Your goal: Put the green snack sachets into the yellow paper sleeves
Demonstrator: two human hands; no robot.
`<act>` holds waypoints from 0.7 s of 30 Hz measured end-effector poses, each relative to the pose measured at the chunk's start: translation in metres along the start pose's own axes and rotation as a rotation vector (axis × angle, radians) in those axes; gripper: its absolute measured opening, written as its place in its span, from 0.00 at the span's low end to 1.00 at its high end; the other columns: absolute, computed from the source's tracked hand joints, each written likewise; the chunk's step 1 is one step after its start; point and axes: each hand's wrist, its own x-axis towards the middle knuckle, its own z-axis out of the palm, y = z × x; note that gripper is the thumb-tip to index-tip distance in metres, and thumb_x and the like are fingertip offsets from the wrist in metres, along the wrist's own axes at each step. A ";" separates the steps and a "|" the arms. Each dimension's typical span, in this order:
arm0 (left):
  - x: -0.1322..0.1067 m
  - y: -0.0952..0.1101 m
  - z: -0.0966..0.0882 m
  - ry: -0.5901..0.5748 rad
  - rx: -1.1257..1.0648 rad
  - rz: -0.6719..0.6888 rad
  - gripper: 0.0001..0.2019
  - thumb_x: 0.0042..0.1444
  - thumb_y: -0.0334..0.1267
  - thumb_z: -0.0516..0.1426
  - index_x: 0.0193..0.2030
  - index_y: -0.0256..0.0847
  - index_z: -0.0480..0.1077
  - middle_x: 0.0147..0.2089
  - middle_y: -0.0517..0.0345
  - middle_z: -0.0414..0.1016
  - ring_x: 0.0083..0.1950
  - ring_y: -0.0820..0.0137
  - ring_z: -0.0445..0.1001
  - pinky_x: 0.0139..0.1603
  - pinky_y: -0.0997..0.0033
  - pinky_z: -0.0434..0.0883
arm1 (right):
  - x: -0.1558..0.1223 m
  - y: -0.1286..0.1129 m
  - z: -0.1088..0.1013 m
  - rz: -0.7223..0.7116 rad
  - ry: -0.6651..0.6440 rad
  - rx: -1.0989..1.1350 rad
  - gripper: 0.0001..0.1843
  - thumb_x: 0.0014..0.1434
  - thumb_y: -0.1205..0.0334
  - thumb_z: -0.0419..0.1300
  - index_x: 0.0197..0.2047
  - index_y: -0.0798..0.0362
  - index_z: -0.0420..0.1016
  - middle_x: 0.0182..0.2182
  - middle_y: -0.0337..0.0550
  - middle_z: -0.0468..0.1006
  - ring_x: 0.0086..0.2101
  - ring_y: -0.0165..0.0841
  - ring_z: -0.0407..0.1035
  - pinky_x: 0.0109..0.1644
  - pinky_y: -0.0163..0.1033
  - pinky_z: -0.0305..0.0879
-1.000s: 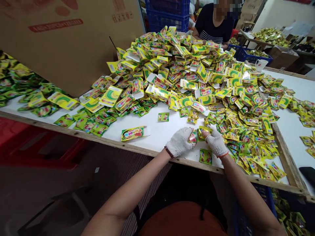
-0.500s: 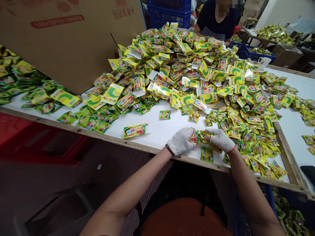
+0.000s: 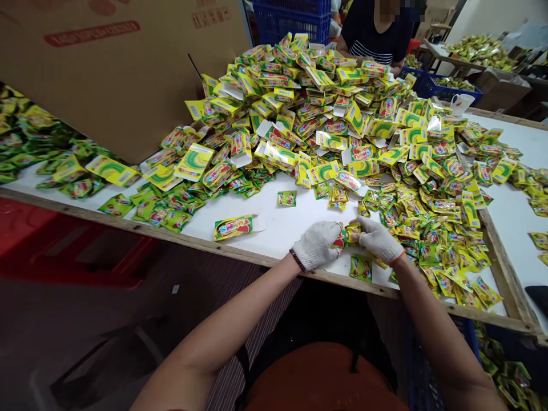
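While my two gloved hands worked close together above the near edge of the white table (image 3: 278,225), one small carton (image 3: 339,240) was between them, gripped in my left hand (image 3: 317,244), fingers curled round it and thumb side up. My right hand (image 3: 379,238) faced it from the other side, thumb and fingers pinching one yellow packet (image 3: 353,233) against the carton's right end; whether any of it was already inside, I couldn't tell. Something else yellow showed under my right palm, too covered to count. Both my forearms reached forward from low in the view and slanted inward, elbows wide, the wrists just over the wooden rail (image 3: 252,257). Two green packets lay singly on the white: one near packet (image 3: 361,268) just below and between my hands, and one far packet (image 3: 286,198) beyond my left. One lone carton (image 3: 233,228) lay on its side to the left, its right end flap open. Ahead rose a heap of cartons (image 3: 329,140) far too many to count, with loose packets (image 3: 445,245) spread thickly right of my right hand. One co-worker (image 3: 372,43) was behind the heap, and one big cardboard box (image 3: 128,74) stood to the left.
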 end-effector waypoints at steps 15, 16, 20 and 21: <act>0.000 -0.004 0.005 0.018 -0.031 0.081 0.26 0.56 0.38 0.55 0.60 0.28 0.64 0.49 0.38 0.75 0.49 0.54 0.75 0.50 0.53 0.73 | -0.015 -0.015 0.011 0.244 -0.091 0.301 0.15 0.49 0.49 0.61 0.33 0.53 0.73 0.18 0.36 0.71 0.18 0.28 0.63 0.18 0.31 0.54; 0.000 -0.004 0.005 0.025 -0.049 0.100 0.25 0.56 0.38 0.55 0.59 0.28 0.65 0.49 0.37 0.75 0.49 0.54 0.75 0.50 0.53 0.73 | -0.017 -0.014 0.013 0.247 -0.141 0.353 0.18 0.50 0.47 0.62 0.36 0.53 0.74 0.18 0.37 0.73 0.17 0.28 0.64 0.17 0.30 0.54; 0.000 -0.007 0.010 0.036 -0.118 0.161 0.23 0.58 0.38 0.54 0.59 0.31 0.66 0.48 0.39 0.76 0.49 0.56 0.75 0.51 0.52 0.73 | -0.018 -0.012 0.026 0.272 -0.295 0.419 0.24 0.49 0.42 0.63 0.40 0.54 0.73 0.16 0.36 0.73 0.13 0.26 0.61 0.14 0.28 0.51; 0.000 -0.007 0.011 0.036 -0.124 0.165 0.23 0.57 0.37 0.54 0.59 0.31 0.65 0.49 0.40 0.75 0.50 0.56 0.75 0.52 0.52 0.73 | -0.017 -0.013 0.029 0.264 -0.324 0.430 0.24 0.49 0.42 0.64 0.40 0.54 0.73 0.16 0.37 0.74 0.13 0.26 0.62 0.14 0.29 0.51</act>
